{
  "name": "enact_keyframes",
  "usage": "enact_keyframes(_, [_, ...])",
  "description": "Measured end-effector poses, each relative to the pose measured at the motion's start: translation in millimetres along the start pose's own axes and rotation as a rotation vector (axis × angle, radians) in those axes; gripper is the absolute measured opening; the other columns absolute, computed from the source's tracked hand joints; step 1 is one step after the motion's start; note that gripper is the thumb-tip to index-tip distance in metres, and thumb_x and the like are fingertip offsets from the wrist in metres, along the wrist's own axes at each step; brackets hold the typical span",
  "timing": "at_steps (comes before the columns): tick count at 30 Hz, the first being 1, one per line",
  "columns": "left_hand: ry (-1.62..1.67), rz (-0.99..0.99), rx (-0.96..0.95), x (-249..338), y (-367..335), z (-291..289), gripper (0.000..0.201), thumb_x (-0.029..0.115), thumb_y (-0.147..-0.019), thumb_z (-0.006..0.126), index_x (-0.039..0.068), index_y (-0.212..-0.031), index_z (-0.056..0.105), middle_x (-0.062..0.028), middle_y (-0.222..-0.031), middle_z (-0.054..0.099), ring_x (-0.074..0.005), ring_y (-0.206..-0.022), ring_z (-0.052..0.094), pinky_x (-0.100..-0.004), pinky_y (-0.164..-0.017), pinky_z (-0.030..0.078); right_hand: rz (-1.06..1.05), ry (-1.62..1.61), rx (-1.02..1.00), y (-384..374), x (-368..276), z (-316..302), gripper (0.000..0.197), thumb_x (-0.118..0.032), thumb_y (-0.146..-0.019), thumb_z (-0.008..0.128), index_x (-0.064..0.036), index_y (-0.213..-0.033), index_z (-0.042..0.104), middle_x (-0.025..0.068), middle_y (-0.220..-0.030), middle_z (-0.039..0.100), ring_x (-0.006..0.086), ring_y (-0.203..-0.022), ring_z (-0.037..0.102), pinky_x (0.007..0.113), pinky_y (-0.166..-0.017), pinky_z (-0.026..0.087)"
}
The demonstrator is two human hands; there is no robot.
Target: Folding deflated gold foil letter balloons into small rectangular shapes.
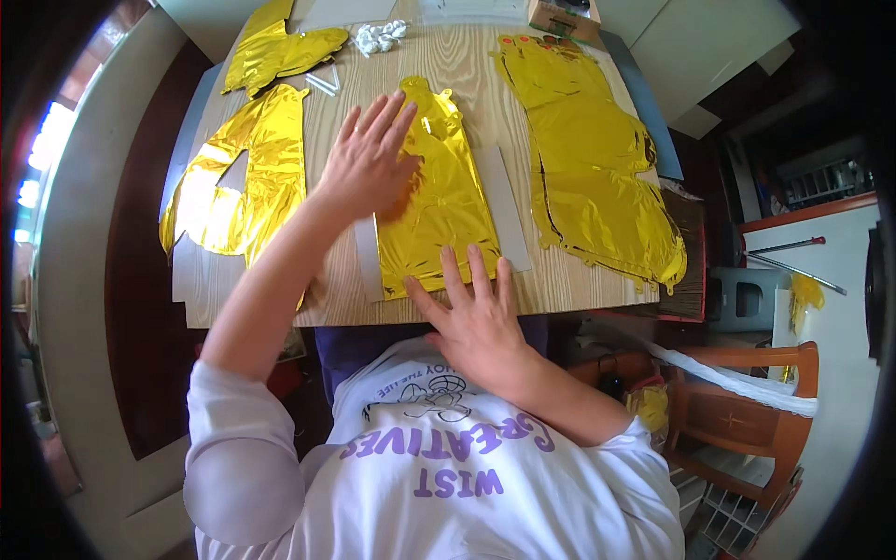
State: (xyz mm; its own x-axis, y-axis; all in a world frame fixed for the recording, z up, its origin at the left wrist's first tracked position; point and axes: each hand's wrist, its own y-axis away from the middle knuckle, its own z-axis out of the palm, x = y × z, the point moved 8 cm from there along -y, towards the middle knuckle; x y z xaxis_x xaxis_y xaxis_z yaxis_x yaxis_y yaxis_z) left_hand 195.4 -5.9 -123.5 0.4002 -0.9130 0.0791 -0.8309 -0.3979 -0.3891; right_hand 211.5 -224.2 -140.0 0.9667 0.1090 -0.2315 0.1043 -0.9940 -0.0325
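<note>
A flat, deflated gold foil balloon [443,210] lies in front of me on a pale sheet [507,210]. My left hand [371,159] is over the balloon's upper left side, fingers stretched out, and it holds nothing. Whether its palm presses on the foil I cannot tell. Spread fingers of my right hand [478,313] rest on the balloon's bottom edge at the front of the table. To the left lies a second gold foil balloon [275,154] with a hole in its shape. A larger gold foil balloon [593,140] covers the table's right side.
Another gold foil piece [289,54] lies at the far left of the wooden table [341,271]. Near it are white straws [323,84] and a crumpled white bundle [379,37]. A cardboard box [566,19] stands at the back right. A wooden chair [723,425] is at my right.
</note>
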Motion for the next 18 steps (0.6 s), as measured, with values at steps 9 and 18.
enact_keyframes(9, [0.231, -0.078, -0.104, 118.6, 93.8, -42.3, 0.079, 0.045, -0.095, 0.063, 0.0, -0.155, 0.038, -0.0213, -0.163, 0.035, -0.0386, -0.153, 0.028, -0.0544, -0.125, 0.019, 0.207, -0.58, 0.163, -41.4, 116.5, -101.4, 0.035, -0.011, -0.093, 0.071, 0.0, -0.127, 0.066, 0.0157, -0.114, 0.072, 0.024, -0.108, 0.069, 0.036, -0.094, 0.054])
enact_keyframes(18, [0.203, 0.009, -0.255, 119.4, 111.7, -22.1, 0.087, 0.051, -0.089, 0.066, 0.001, -0.156, 0.038, -0.0196, -0.164, 0.035, -0.0366, -0.154, 0.029, -0.0534, -0.125, 0.02, 0.125, -0.232, -0.201, -134.1, 179.5, -53.7, 0.058, -0.028, -0.074, 0.089, -0.0012, -0.117, 0.061, 0.015, -0.119, 0.061, 0.0267, -0.108, 0.059, 0.037, -0.096, 0.049])
